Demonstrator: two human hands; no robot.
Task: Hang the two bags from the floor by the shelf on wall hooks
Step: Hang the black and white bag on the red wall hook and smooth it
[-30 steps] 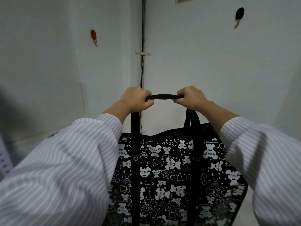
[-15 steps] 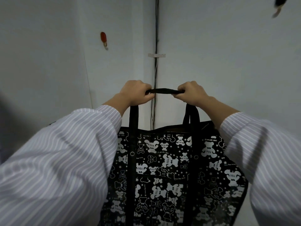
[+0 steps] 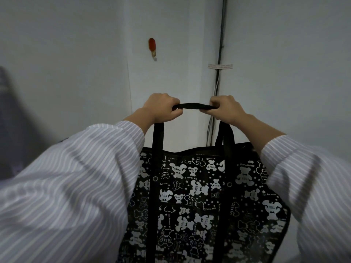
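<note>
A large black bag [image 3: 199, 202] printed with white bears hangs in front of me by its black straps. My left hand [image 3: 161, 109] and my right hand [image 3: 226, 109] both grip the top of the handle, which is stretched taut and level between them. On the left wall, up and slightly left of my left hand, a red wall hook [image 3: 152, 46] with a small metal prong stands bare. The second bag is out of view.
I face a room corner where a dark cable [image 3: 221, 44] runs down, held by a strip of tape [image 3: 220, 66]. A dark blurred shape [image 3: 11, 130] sits at the far left. Striped sleeves cover both forearms.
The view has swung left: the red hook has shifted toward the centre and the black hook on the right wall has left the frame. Both hands keep the same grip on the handle.
</note>
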